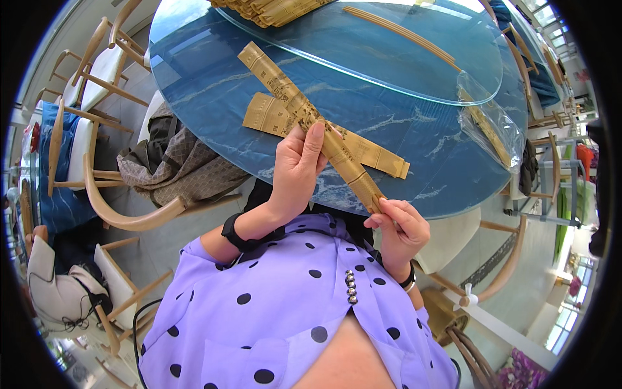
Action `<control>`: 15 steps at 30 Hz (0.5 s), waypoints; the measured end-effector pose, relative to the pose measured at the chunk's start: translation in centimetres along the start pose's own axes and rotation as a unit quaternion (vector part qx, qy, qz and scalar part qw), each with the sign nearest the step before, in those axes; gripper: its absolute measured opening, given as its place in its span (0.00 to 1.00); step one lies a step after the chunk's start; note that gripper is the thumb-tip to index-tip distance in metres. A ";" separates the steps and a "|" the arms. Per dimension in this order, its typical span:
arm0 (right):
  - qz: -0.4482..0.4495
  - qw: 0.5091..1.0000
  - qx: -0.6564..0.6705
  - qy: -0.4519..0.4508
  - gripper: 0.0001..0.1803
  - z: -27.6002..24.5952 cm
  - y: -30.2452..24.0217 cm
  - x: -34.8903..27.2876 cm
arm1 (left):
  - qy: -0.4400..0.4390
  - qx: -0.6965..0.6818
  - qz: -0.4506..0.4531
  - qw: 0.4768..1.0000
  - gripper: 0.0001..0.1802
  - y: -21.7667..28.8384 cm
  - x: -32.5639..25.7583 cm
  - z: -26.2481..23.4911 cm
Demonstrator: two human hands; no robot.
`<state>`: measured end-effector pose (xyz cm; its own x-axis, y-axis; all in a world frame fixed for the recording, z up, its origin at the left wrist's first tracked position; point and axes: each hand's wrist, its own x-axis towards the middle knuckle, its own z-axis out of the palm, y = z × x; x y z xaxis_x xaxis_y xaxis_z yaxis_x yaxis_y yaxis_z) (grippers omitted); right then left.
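A long, narrow brown paper sleeve (pixel 272 76) with dark print slants in front of me above the table edge. My left hand (pixel 299 159) grips it near the middle, thumb on top. At its lower end my right hand (pixel 403 235) pinches the tip between thumb and fingers. Beneath it, more brown paper sleeves (pixel 372 154) lie on the blue marble-patterned table (pixel 214 84), crossing under the held one. Whether anything is inside the held sleeve cannot be seen.
A glass turntable (pixel 363 81) carries a pile of brown sleeves (pixel 272 10) and thin wooden chopsticks (pixel 405 34). At the right lies a clear plastic bag (pixel 495 126) with a sleeve inside. Wooden chairs (pixel 133 220) stand around; a patterned brown bag (pixel 178 155) rests on one.
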<state>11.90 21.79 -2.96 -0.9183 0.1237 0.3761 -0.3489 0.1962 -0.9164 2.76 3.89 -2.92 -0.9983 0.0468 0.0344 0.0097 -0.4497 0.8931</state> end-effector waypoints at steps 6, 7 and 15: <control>-0.087 0.992 -0.085 -0.039 0.16 -0.5 -0.2 1.3 | -0.003 0.029 -0.022 0.999 0.16 1.0 1.0 -0.9; -0.098 0.990 -0.089 -0.048 0.16 -0.5 -0.2 1.5 | -0.005 0.034 -0.029 0.999 0.16 1.0 1.1 -0.9; -0.160 0.980 -0.111 -0.049 0.16 0.2 -0.3 2.0 | 0.014 0.019 -0.029 0.999 0.17 0.7 0.9 -0.6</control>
<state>10.10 21.80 -1.94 -0.7853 -0.0706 0.6151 -0.5831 0.4183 -0.6964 1.83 3.11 -2.54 -0.9985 0.0455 -0.0300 -0.0461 -0.4130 0.9096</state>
